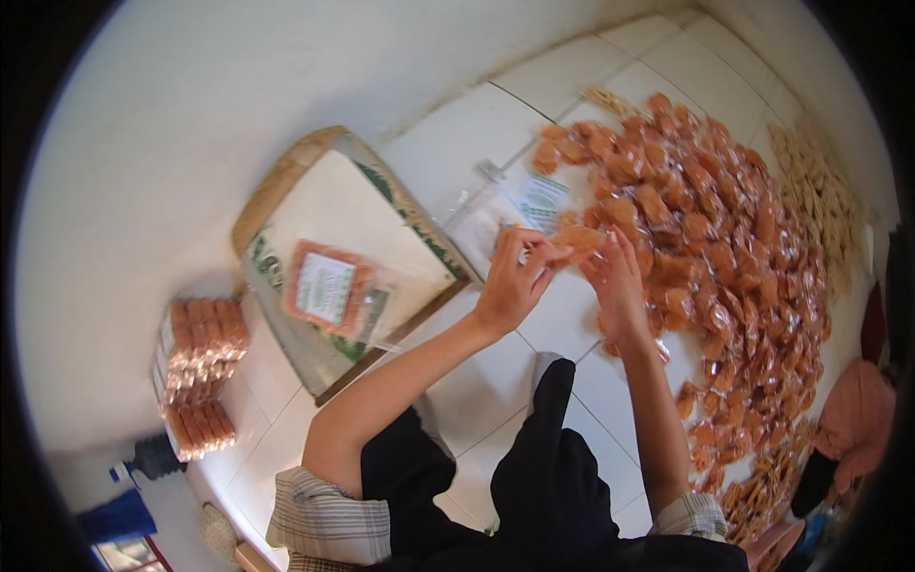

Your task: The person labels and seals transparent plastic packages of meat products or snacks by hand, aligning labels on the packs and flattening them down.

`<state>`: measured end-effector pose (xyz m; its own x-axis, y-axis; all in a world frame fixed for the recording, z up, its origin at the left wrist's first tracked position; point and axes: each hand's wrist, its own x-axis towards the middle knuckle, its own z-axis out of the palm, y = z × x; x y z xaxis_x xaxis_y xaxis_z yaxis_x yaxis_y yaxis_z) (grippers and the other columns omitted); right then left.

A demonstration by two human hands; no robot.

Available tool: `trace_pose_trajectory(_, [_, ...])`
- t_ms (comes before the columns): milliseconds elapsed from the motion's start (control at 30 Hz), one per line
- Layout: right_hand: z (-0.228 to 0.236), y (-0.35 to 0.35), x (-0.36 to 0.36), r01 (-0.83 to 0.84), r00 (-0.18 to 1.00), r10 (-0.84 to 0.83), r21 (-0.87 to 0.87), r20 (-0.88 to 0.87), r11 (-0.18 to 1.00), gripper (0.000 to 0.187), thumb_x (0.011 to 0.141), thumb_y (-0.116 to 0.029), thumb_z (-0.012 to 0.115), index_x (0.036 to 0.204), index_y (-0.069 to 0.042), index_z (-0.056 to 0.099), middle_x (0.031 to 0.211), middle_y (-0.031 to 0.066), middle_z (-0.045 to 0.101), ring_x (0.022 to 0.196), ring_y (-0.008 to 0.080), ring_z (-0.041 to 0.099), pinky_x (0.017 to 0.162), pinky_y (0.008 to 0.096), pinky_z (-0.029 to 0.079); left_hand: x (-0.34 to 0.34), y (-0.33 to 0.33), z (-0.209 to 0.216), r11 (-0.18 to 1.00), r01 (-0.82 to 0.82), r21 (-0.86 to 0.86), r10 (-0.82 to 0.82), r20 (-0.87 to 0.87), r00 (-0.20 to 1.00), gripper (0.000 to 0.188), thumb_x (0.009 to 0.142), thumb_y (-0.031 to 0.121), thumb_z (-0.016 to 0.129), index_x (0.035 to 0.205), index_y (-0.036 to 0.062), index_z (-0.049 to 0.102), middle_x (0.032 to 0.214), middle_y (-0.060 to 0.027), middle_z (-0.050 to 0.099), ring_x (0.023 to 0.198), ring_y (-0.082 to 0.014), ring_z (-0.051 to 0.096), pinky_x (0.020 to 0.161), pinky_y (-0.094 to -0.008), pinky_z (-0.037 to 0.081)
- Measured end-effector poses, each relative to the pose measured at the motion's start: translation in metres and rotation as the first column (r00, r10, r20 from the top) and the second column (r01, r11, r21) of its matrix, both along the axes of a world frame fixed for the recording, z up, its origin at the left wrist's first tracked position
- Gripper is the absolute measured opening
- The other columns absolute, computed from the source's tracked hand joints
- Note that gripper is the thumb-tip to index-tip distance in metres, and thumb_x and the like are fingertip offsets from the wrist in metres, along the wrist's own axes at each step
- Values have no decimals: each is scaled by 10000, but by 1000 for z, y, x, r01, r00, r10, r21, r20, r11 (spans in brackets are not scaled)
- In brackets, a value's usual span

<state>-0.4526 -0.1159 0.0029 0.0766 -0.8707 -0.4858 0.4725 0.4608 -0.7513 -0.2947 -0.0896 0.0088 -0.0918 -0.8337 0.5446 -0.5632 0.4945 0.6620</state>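
Between my two hands is a small orange-brown wrapped snack piece (578, 242). My left hand (515, 276) pinches its left end with thumb and fingers. At the other end, the fingers of my right hand (615, 275) close on it. Just beyond my left hand lies a clear plastic bag (477, 217) on the tiles, a green-and-white printed label (544, 199) beside or in it; I cannot tell which. A large heap of similar wrapped pieces (715, 229) spreads to the right of my right hand.
At left, a wood-edged tray (410, 334) bears a labelled pack of orange pieces (329, 288). Stacked filled packs (198, 362) stand further left by the wall. Pale stick-like pieces (815, 191) lie behind the heap. A person in pink (858, 410) is at the right edge.
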Motion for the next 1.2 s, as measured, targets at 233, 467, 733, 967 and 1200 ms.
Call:
trace_pose_trajectory(233, [62,25,53,-413,910,399,-173,-109,894,498,889,-136,562,1327,-14,357,1018,87,597,894,148,606,794,306,499,82,73,66,978,-83,-193,150,365,919,427,679,107,743,1071,157,579,979,-51,476,976,-241,461,860,-365,375])
trace_pose_trajectory(467, [-23,93,92,-497,867,497,84,20,864,462,866,-130,574,1251,53,397,1077,96,567,960,171,591,861,336,489,138,196,-19,695,-697,176,684,138,716,496,669,198,776,996,41,438,989,-139,420,979,-304,413,849,-418,349])
trace_pose_trajectory(733, [-29,91,170,-588,808,588,-1,-34,809,373,861,-65,561,1191,56,436,1118,97,540,1041,165,542,920,304,441,106,183,-57,642,-748,168,761,-17,649,696,556,291,850,978,9,373,960,-187,403,922,-340,426,776,-422,396])
trace_pose_trajectory(967, [-47,79,218,-646,756,644,-298,-119,703,394,864,-71,567,1217,50,440,1095,94,562,1000,184,554,881,305,430,122,175,-43,676,-729,105,732,-203,650,318,674,-138,512,896,8,337,893,-166,358,792,-288,422,600,-338,395])
trace_pose_trajectory(1200, [40,64,241,-879,475,190,-453,-859,149,307,874,-110,514,1145,34,517,893,181,623,819,310,606,739,360,469,160,185,49,657,-741,138,741,-299,602,276,704,-139,472,880,24,335,875,-111,316,750,-204,356,584,-271,359])
